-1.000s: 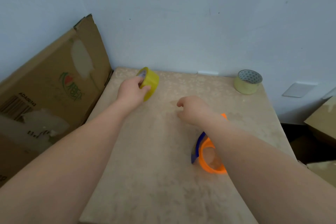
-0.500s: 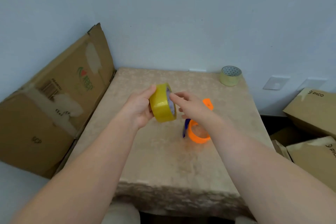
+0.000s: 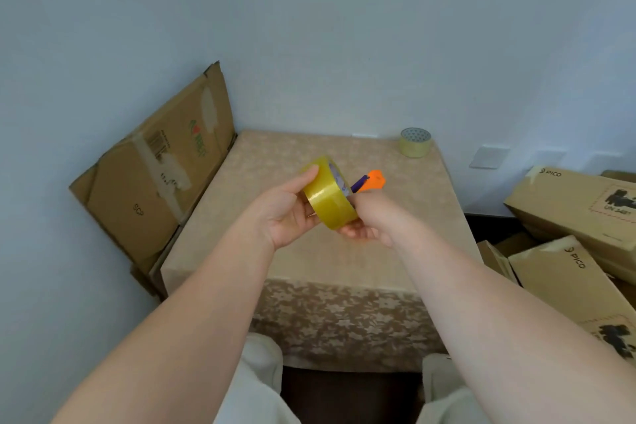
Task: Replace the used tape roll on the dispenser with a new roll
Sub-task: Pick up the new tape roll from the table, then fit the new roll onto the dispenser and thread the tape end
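Pale trouser knees (image 3: pixel 261 379) show at the bottom edge, in front of the bench (image 3: pixel 241 217) with its floral cloth. Above the bench, the left hand (image 3: pixel 285 213) and right hand (image 3: pixel 375 220) meet on a full yellow tape roll (image 3: pixel 328 201), held on edge; the left thumb lies on its rim and the right hand's fingers curl beneath it. Just behind the roll, the orange and blue dispenser (image 3: pixel 373 180) pokes out, mostly hidden. Farther back, at the bench's far right corner, a pale used roll (image 3: pixel 414 143) lies flat. A flattened cardboard box (image 3: pixel 155 165) leans on the left; PICO cartons (image 3: pixel 568 210) are stacked on the right.
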{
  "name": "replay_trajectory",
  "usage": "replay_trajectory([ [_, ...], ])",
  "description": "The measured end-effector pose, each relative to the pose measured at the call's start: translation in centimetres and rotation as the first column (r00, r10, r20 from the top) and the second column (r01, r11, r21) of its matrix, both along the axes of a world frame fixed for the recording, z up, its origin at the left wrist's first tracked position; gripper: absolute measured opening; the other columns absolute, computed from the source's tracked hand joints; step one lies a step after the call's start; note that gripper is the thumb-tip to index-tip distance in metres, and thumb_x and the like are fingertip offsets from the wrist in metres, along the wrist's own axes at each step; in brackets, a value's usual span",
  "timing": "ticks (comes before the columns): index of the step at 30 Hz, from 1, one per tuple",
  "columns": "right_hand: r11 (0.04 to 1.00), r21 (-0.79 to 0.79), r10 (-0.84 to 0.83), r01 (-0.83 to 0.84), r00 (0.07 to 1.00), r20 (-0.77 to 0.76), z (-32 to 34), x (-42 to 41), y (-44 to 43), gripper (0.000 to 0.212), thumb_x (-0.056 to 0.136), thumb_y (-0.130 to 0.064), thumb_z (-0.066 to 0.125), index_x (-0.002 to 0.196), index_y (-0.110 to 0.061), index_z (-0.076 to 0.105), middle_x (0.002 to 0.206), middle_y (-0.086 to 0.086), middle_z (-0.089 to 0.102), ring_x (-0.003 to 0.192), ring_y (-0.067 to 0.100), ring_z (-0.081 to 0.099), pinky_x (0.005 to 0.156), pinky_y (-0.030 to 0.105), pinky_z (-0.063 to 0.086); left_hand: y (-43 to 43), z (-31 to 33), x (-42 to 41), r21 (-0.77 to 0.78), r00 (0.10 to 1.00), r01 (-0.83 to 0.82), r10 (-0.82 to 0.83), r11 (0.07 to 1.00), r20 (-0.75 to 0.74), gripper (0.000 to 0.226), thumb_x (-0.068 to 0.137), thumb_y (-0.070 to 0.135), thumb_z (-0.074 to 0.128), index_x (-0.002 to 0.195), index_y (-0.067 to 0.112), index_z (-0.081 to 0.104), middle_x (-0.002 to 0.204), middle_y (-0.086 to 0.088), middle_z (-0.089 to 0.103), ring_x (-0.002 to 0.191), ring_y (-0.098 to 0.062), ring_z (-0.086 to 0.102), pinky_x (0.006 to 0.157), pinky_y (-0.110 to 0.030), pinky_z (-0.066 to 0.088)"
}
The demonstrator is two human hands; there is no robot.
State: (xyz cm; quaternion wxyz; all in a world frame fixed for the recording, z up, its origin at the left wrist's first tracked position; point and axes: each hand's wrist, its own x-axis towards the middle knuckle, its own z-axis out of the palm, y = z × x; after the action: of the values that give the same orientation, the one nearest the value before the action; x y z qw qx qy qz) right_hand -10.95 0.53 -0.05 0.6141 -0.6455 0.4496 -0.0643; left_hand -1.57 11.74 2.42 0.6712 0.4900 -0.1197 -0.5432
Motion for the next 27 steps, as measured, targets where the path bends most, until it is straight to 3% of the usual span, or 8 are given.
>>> replay_trajectory([
  [2,0.999,0.025,-0.021,0.021,1.000,0.008,0.0,-0.6,0.6,0.030,0.089,-0.025,0.050,0.106,-0.004,0.062,0.075,0.013,0.068,0.044,0.015,0.062,0.034,0.015,0.042,0.6,-0.3,-0.6,-0.004,0.999,0.012,-0.012,1.000,0.029,0.023,0.090,0.028,0.051,0.105,0.013,0.061,0.097,-0.005,0.067,0.086,-0.017,0.063,0.081,-0.030,0.051],
  [5,0.995,0.083,-0.051,0.048,0.998,0.032,-0.3,-1.1,1.3,0.029,0.090,-0.029,0.049,0.104,-0.005,0.060,0.070,0.013,0.065,0.051,0.018,0.062,0.033,0.015,0.041,1.3,-1.4,-1.1,-0.021,0.992,0.049,-0.046,0.999,0.118,0.033,0.089,0.027,0.052,0.120,0.016,0.055,0.100,-0.004,0.067,0.092,-0.017,0.062,0.095,-0.035,0.045],
  [7,0.989,0.135,-0.068,0.062,0.997,0.034,-0.7,-1.3,1.5,0.031,0.092,-0.030,0.048,0.105,-0.005,0.060,0.067,0.014,0.064,0.051,0.017,0.061,0.032,0.016,0.041,1.5,-2.3,-1.5,-0.038,0.985,0.062,-0.055,0.997,0.164,0.028,0.088,0.020,0.055,0.116,0.020,0.056,0.105,-0.004,0.067,0.098,-0.019,0.062,0.098,-0.038,0.045],
  [12,0.985,0.153,-0.083,0.078,0.996,0.030,-2.1,-1.3,1.1,0.025,0.092,-0.029,0.050,0.087,-0.006,0.059,0.068,0.012,0.064,0.047,0.015,0.057,0.039,0.019,0.048,0.5,-4.8,-0.9,-0.011,0.982,-0.095,0.095,0.995,0.161,0.028,0.084,0.008,0.060,0.110,0.017,0.057,0.109,-0.006,0.066,0.099,-0.020,0.063,0.083,-0.035,0.051],
  [14,0.990,0.063,-0.127,0.125,0.992,0.024,-3.1,-1.0,0.1,0.016,0.089,-0.023,0.052,0.083,-0.010,0.060,0.077,0.014,0.067,0.055,0.019,0.057,0.048,0.024,0.051,-0.3,-5.8,0.1,0.018,0.976,-0.210,0.209,0.977,0.066,0.020,0.086,0.014,0.059,0.106,0.018,0.058,0.102,-0.004,0.066,0.092,-0.017,0.063,0.075,-0.033,0.050],
  [18,0.887,-0.427,-0.225,0.178,0.972,-0.062,-6.1,-0.6,-2.2,0.020,0.087,-0.020,0.052,0.089,-0.007,0.068,0.104,0.015,0.070,0.094,0.032,0.063,0.081,0.041,0.052,-1.8,-7.9,1.7,0.139,0.922,-0.364,0.377,0.921,-0.085,0.041,0.087,0.029,0.058,0.124,0.012,0.056,0.114,-0.008,0.064,0.096,-0.021,0.063,0.072,-0.039,0.052],
  [24,0.781,-0.624,-0.135,0.029,0.983,-0.124,-9.8,0.5,-3.7,0.026,0.085,-0.021,0.054,0.108,-0.021,0.068,0.111,0.005,0.070,0.106,0.028,0.060,0.081,0.034,0.048,-3.4,-10.1,2.5,0.060,0.927,-0.342,0.347,0.938,-0.139,0.012,0.086,0.006,0.055,0.096,0.008,0.061,0.086,-0.007,0.065,0.081,-0.019,0.064,0.077,-0.042,0.055],
  [27,0.742,-0.670,-0.138,0.017,0.982,-0.127,-10.7,0.3,-4.1,0.014,0.084,-0.024,0.056,0.088,-0.019,0.069,0.087,0.006,0.069,0.090,0.032,0.061,0.066,0.034,0.044,-3.7,-10.7,2.6,-0.003,0.959,-0.275,0.274,0.962,-0.067,0.021,0.083,-0.008,0.048,0.092,0.004,0.061,0.073,-0.005,0.071,0.071,-0.015,0.069,0.070,-0.033,0.059],
])
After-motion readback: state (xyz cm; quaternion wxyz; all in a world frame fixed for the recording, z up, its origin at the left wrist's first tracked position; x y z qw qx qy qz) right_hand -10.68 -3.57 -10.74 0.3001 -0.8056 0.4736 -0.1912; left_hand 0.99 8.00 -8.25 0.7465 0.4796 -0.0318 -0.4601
